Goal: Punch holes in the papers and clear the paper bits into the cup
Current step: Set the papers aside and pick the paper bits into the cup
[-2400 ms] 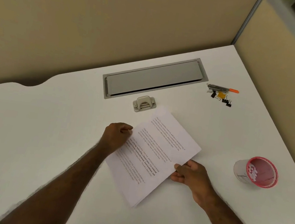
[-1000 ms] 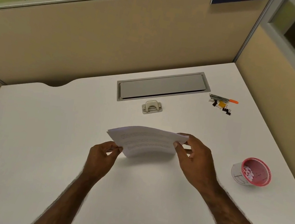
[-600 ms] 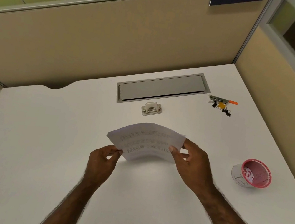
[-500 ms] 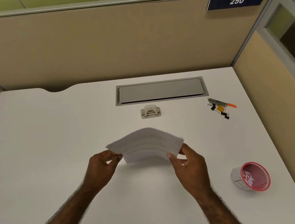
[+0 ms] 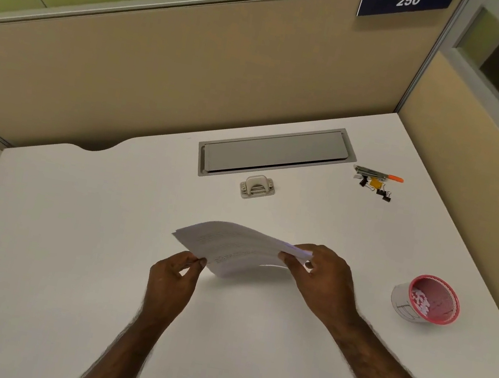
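Both hands, left hand (image 5: 172, 278) and right hand (image 5: 323, 282), pinch opposite ends of the papers (image 5: 236, 249), lifted bowed above the worktop (image 5: 70, 225), probably for squaring before reaching the hole punch (image 5: 257, 186); cup (image 5: 426, 299) waits right.

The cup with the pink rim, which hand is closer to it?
Right. The right hand holds the papers just left of the cup; the left hand is farther left.
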